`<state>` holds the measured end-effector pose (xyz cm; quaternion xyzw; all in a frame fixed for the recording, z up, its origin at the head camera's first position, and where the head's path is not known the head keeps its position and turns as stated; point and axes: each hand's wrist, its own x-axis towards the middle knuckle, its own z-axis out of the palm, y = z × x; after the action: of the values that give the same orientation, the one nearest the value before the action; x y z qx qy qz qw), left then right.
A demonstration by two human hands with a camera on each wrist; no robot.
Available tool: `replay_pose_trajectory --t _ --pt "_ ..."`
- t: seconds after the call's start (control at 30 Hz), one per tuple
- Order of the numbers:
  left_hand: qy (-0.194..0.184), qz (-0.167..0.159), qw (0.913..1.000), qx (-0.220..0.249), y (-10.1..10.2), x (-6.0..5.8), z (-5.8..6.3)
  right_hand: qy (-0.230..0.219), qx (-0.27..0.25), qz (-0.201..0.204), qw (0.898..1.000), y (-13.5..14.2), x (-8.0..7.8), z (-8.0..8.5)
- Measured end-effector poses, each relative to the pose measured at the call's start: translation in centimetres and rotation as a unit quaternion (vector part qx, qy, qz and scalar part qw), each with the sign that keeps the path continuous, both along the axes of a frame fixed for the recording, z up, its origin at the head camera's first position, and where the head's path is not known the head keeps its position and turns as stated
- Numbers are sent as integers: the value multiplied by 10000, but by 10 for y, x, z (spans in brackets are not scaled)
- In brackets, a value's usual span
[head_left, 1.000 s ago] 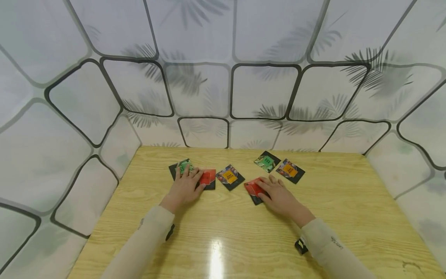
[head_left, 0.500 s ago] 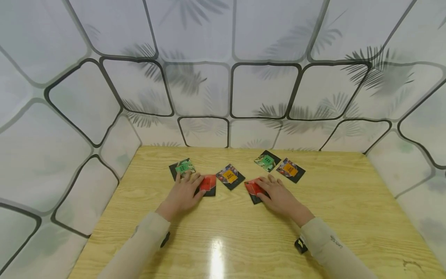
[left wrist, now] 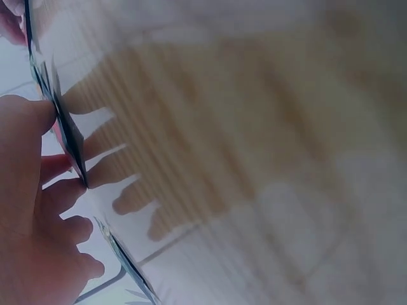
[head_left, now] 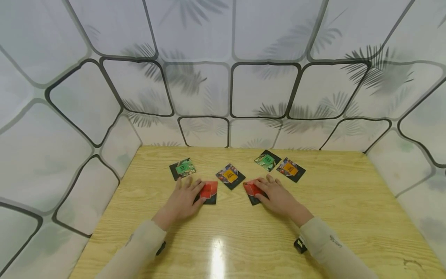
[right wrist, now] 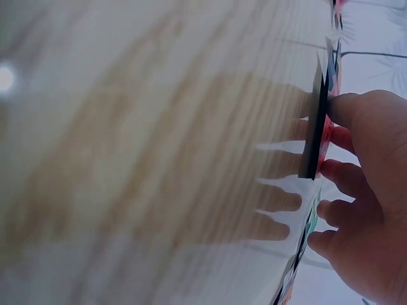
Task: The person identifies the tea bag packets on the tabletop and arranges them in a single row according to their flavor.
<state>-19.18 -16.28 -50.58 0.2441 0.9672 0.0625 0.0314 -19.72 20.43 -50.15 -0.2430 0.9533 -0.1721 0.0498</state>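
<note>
In the head view my left hand point(head_left: 182, 199) rests on a red and black card point(head_left: 208, 190), thumb and fingertips on top. That card point(left wrist: 71, 143) lies under the thumb and fingers in the left wrist view. My right hand point(head_left: 278, 197) touches another red and black card point(head_left: 253, 190); in the right wrist view this card point(right wrist: 316, 133) is seen edge-on under the fingertips. Both cards lie flat on the table, partly covered by the hands. Beyond my left fingers is a green and black card point(head_left: 182, 168). An orange and black card point(head_left: 230, 176) lies between the hands.
Behind the right hand lie a second green card point(head_left: 267, 160) and a second orange card point(head_left: 290, 169). The wooden table point(head_left: 223, 224) meets a pale patterned wall point(head_left: 265, 93) at its back edge. A bright reflection shows at the front of the tabletop.
My left hand has slid toward me with its red card, away from the green card, which is now fully uncovered. The right hand and its card have barely moved.
</note>
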Motion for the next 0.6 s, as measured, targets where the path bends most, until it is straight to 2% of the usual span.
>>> replay_pose_trajectory --t 0.23,0.6 --pt "-201 19 9998 78 1 11 -1 5 -45 21 10000 -4 3 -3" --pt "-121 -42 9999 109 5 27 1 35 70 -25 10000 -12 8 -3"
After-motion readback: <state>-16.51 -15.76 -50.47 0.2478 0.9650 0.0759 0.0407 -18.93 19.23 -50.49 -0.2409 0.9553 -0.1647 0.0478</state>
